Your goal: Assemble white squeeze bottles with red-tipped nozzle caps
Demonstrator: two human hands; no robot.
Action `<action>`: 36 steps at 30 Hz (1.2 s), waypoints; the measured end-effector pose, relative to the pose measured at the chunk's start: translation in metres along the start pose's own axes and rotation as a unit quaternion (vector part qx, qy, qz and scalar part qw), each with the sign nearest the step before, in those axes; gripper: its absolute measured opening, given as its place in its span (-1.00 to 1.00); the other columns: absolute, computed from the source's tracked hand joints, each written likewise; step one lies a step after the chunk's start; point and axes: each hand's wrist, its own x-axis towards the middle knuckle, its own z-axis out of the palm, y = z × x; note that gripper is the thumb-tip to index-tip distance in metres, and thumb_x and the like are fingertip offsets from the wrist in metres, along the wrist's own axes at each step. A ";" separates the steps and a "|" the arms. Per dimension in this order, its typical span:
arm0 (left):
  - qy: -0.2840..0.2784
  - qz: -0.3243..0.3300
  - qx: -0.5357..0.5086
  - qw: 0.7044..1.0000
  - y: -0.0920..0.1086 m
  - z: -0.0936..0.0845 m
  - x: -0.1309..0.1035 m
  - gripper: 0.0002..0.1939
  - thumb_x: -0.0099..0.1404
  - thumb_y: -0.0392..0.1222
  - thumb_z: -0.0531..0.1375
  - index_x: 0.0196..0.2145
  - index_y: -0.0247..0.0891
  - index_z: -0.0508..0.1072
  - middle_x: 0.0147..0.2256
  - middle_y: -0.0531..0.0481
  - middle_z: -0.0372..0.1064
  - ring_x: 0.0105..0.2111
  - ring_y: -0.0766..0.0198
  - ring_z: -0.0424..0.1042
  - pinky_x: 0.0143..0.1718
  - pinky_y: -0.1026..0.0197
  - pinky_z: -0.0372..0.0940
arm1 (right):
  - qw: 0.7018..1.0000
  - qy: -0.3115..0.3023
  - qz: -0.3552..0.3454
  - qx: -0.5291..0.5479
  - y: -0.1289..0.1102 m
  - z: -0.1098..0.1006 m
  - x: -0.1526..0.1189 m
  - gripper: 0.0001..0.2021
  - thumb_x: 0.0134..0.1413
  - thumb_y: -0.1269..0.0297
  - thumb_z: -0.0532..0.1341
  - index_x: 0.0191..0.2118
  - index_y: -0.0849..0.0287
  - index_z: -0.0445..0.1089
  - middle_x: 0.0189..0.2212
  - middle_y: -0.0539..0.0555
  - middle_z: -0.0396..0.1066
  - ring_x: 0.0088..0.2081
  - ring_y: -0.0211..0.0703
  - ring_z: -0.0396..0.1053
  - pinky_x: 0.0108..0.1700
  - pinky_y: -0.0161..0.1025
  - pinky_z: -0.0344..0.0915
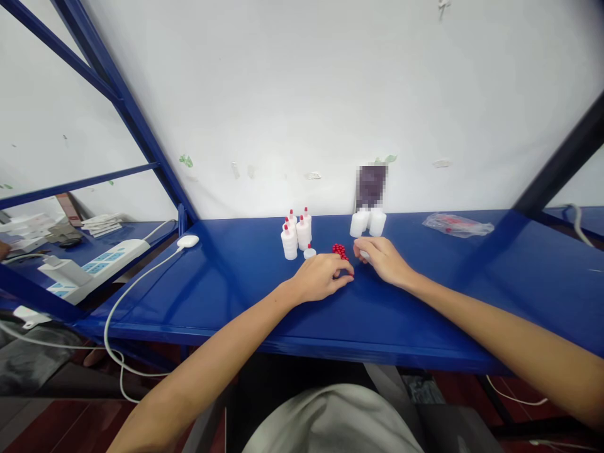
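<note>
My left hand [321, 277] is low over the blue table, thumb and forefinger pinched on a small red cap [352, 274]. Just behind it is a cluster of small red caps [339, 250]. My right hand [384, 259] curls its fingers round a small white piece [364, 254], mostly hidden; it looks like a nozzle lid. By the left knuckles sits a white lid with a red tip [309, 252], partly covered by the hand. Several white squeeze bottles with red tips [289, 243] stand upright further left. Beyond my right hand are white bottles without red tips [376, 223].
A dark pixelated panel [372, 185] leans on the white wall. To the right lies a clear plastic bag [457, 224] with something red inside. A white cable with a plug-like end [187, 241] crosses the table's left side. Blue shelf posts [136, 113] flank the blue table [226, 277].
</note>
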 end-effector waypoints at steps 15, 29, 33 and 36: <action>0.200 0.009 -0.232 0.952 0.005 0.002 0.002 -0.81 0.35 -0.15 0.20 -0.22 -0.32 0.54 -0.52 0.10 0.22 -0.53 0.41 0.11 -0.47 0.31 0.09 | 0.990 -0.081 -0.107 0.031 -0.020 0.007 -0.014 -0.57 0.30 0.00 -0.02 -0.51 0.17 0.22 -0.59 -0.02 0.21 -0.52 -0.23 0.18 -0.41 -0.24 0.06; 0.142 -0.009 -0.323 0.936 0.006 0.005 0.000 -0.84 0.33 -0.17 0.21 -0.22 -0.33 0.49 -0.53 0.14 0.16 -0.54 0.43 0.07 -0.49 0.32 0.02 | 0.988 -0.096 -0.106 0.064 -0.017 0.011 -0.014 -0.70 0.24 0.15 0.02 -0.47 0.18 0.25 -0.56 -0.04 0.21 -0.49 -0.22 0.16 -0.40 -0.25 0.08; 0.141 -0.019 -0.359 0.922 0.007 0.006 0.000 -0.78 0.33 -0.10 0.23 -0.24 -0.34 0.48 -0.53 0.13 0.17 -0.53 0.44 0.07 -0.49 0.31 0.02 | 0.982 -0.111 -0.095 0.119 -0.018 0.013 -0.013 -0.75 0.19 0.20 0.05 -0.46 0.18 0.25 -0.57 -0.05 0.19 -0.51 -0.24 0.15 -0.42 -0.25 0.09; 0.135 -0.019 -0.357 0.924 0.007 0.008 0.000 -0.75 0.33 -0.06 0.23 -0.24 -0.34 0.49 -0.52 0.12 0.20 -0.54 0.44 0.09 -0.50 0.32 0.03 | 0.983 -0.109 -0.096 0.113 -0.019 0.013 -0.014 -0.78 0.17 0.24 0.05 -0.48 0.17 0.23 -0.59 -0.06 0.18 -0.52 -0.24 0.15 -0.42 -0.25 0.09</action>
